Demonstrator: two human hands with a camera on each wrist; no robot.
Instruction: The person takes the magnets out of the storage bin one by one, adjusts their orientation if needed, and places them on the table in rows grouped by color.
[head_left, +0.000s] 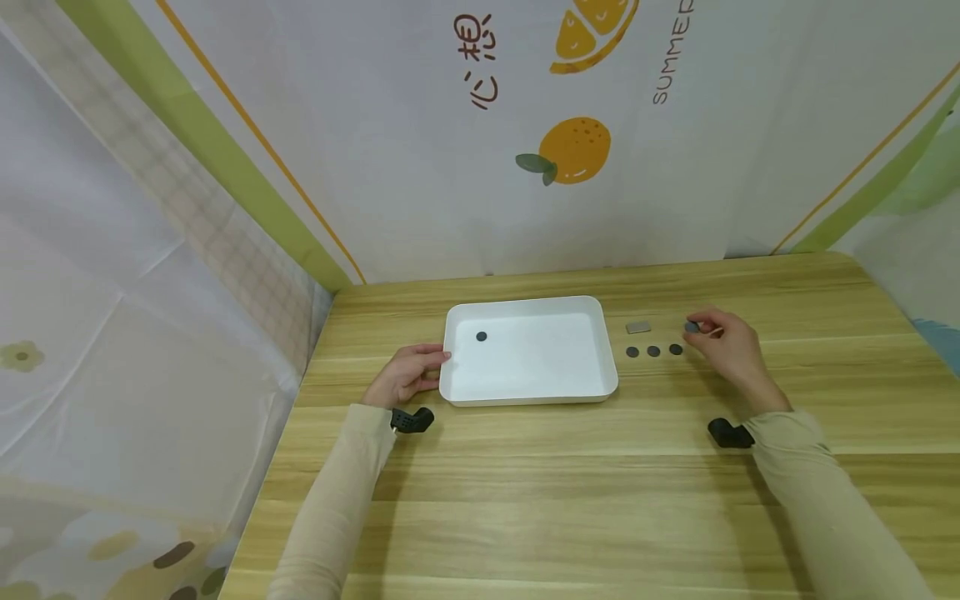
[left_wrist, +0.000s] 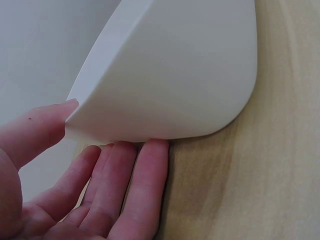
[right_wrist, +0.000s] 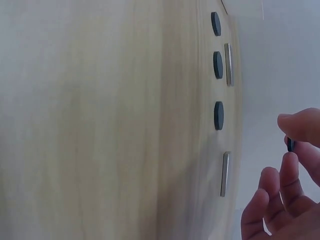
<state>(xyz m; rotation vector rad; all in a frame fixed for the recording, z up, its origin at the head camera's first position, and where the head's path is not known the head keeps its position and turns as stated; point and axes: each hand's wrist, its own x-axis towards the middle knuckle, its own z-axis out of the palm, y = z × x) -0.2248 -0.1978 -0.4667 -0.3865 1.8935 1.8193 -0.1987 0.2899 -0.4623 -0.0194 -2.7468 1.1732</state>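
A shallow white rectangular tray (head_left: 547,358) stands on the table, and one dark round disc (head_left: 482,337) lies in its left part. My left hand (head_left: 408,373) holds the tray's left end, thumb over the rim and fingertips against the lower outside edge. To the tray's right, my right hand (head_left: 733,354) pinches another small dark disc (right_wrist: 290,145) between thumb and fingers, above the tabletop. Three more dark discs (head_left: 654,352) lie in a row between tray and hand. Behind them is a thin grey metal bar (head_left: 638,327); a second bar (right_wrist: 226,174) shows in the right wrist view.
The wooden table (head_left: 540,500) extends in front of the tray and to both sides. A white curtain (head_left: 420,183) with orange prints hangs along its back edge, and more cloth (head_left: 135,333) hangs at the left. Black wrist cameras (head_left: 412,420) sit on both sleeves.
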